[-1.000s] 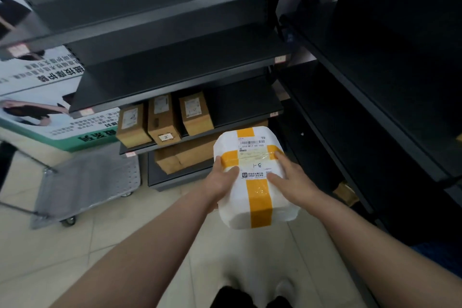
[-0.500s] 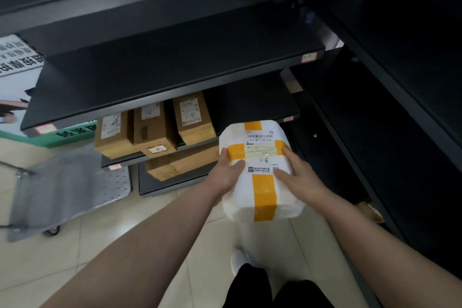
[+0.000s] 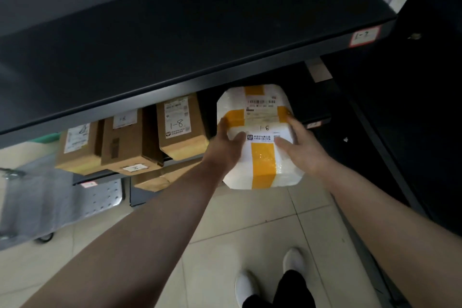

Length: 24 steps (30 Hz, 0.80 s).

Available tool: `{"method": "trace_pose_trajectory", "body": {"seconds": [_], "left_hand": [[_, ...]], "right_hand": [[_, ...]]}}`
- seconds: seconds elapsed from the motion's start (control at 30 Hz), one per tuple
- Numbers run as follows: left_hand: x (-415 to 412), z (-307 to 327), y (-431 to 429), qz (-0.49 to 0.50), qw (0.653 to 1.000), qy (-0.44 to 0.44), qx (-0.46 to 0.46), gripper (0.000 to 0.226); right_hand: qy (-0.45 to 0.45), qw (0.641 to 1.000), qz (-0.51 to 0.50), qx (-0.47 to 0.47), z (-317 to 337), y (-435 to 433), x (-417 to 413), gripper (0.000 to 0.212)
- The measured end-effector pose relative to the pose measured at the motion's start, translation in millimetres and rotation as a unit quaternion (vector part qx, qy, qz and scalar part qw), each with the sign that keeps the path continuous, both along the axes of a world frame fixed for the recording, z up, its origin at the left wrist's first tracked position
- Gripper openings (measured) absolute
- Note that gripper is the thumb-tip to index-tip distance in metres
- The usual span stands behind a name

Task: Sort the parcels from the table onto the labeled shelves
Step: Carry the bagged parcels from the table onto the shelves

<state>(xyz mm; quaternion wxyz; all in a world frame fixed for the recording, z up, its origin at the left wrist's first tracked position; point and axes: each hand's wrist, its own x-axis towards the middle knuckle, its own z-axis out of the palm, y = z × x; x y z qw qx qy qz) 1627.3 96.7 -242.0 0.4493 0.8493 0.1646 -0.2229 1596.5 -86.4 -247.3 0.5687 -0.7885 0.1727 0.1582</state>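
I hold a white parcel (image 3: 260, 157) crossed with yellow tape and hand-marked "1-8". My left hand (image 3: 226, 147) grips its left side with the thumb on top. My right hand (image 3: 302, 145) grips its right side the same way. The parcel's far end reaches under the dark upper shelf (image 3: 175, 40), over the lower shelf (image 3: 315, 117), to the right of three brown cardboard boxes. The nearest brown box (image 3: 181, 130) also reads "1-8". The parcel's underside and my fingers beneath it are hidden.
Two more brown boxes (image 3: 127, 142) (image 3: 77, 147) stand left on the lower shelf, another brown box (image 3: 160, 179) lies below. A label (image 3: 365, 35) marks the upper shelf edge. A metal cart (image 3: 60, 202) sits on the tiled floor at left. Dark shelving (image 3: 410, 132) runs along the right.
I have stepped closer and pushed the parcel forward and up, so its far end now sits under the upper shelf beside the brown boxes. Both hands keep their hold.
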Motion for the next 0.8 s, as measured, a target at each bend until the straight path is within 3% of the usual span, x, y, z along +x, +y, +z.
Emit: {"method": "trace_pose_trajectory", "body": {"seconds": [0.13, 0.23, 0.3, 0.43, 0.6, 0.7, 0.8], "left_hand": [[36, -19, -5, 0.031, 0.998, -0.052, -0.010, 0.071], [46, -27, -3, -0.012, 0.995, -0.091, 0.046, 0.069], [44, -31, -2, -0.066, 0.992, -0.082, 0.075, 0.066], [31, -36, -3, -0.225, 0.959, -0.044, 0.170, 0.075], [18, -39, -9, -0.332, 0.895, -0.045, 0.294, 0.106], [16, -40, -7, -0.357, 0.863, -0.055, 0.354, 0.109], [20, -41, -8, -0.341, 0.855, -0.072, 0.383, 0.098]], "right_hand": [[-0.036, 0.998, 0.044, 0.002, -18, 1, 45, 0.091], [0.001, 0.987, 0.147, -0.072, -31, -3, 63, 0.105], [0.000, 0.967, 0.206, -0.146, -39, -7, 66, 0.095], [-0.118, 0.909, 0.257, -0.307, -44, -9, 59, 0.063], [-0.109, 0.828, 0.371, -0.405, -50, -3, 51, 0.087], [-0.131, 0.825, 0.349, -0.425, -53, -4, 53, 0.079], [-0.124, 0.845, 0.329, -0.403, -54, 0, 62, 0.076]]}}
